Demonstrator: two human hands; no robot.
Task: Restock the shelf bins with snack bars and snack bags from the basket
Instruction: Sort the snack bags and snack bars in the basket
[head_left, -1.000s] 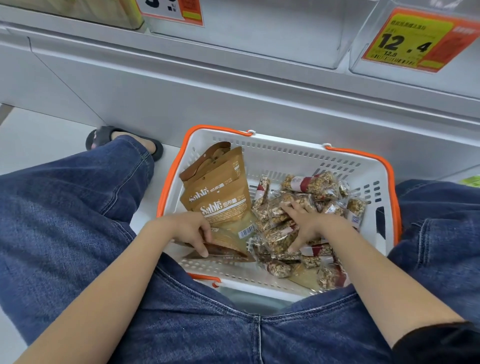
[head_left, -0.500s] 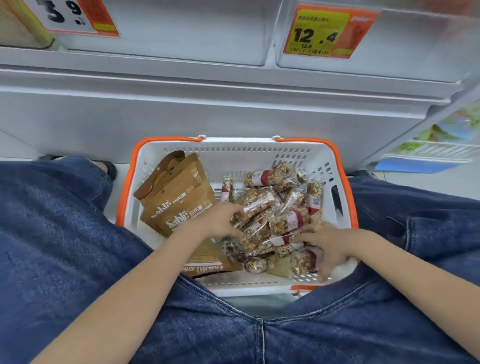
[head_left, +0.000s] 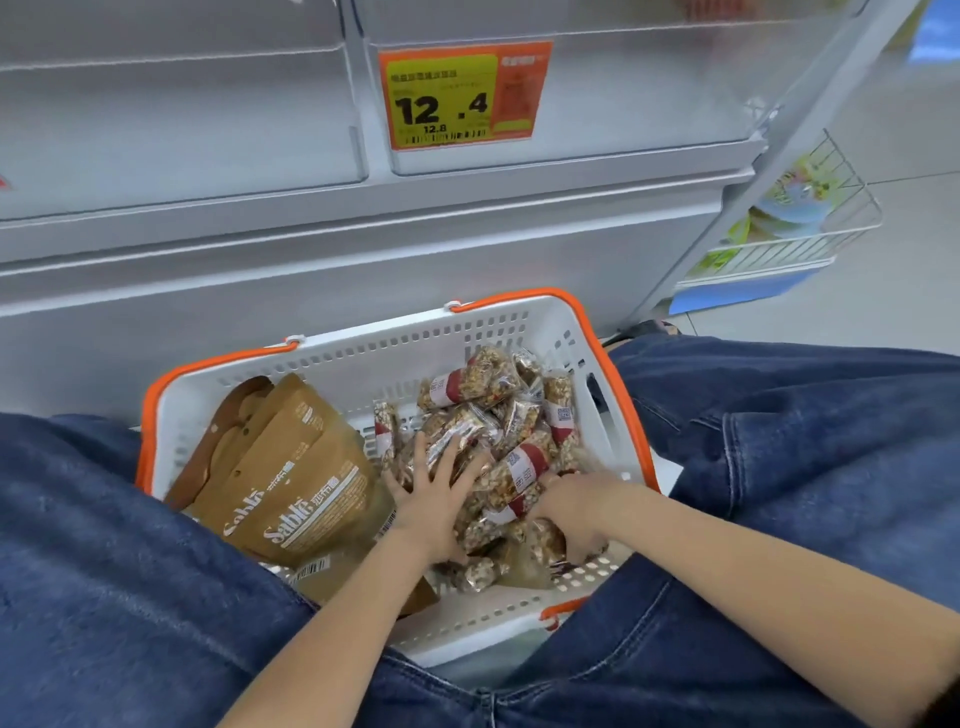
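A white basket (head_left: 363, 340) with orange handles stands on the floor between my knees. Its left half holds brown "Sable" snack bags (head_left: 291, 467); its right half holds a heap of clear-wrapped snack bars (head_left: 483, 379) with red-and-white labels. My left hand (head_left: 436, 493) lies flat on the left side of the heap, fingers spread straight over the bars. My right hand (head_left: 576, 512) is at the heap's near right side, fingers curled down around some bars. Above the basket is a clear shelf bin (head_left: 623, 104) with an orange-yellow 12.4 price tag (head_left: 462, 96).
A second clear bin (head_left: 182, 114) sits to the left of the tagged one. The grey shelf base rises right behind the basket. A white wire rack (head_left: 795, 228) with colourful packs hangs at the right. My jeans-clad legs flank the basket.
My left hand left the brown bags and moved right onto the bar heap. My right hand shifted to the heap's near right side and curled into it. The view turned right.
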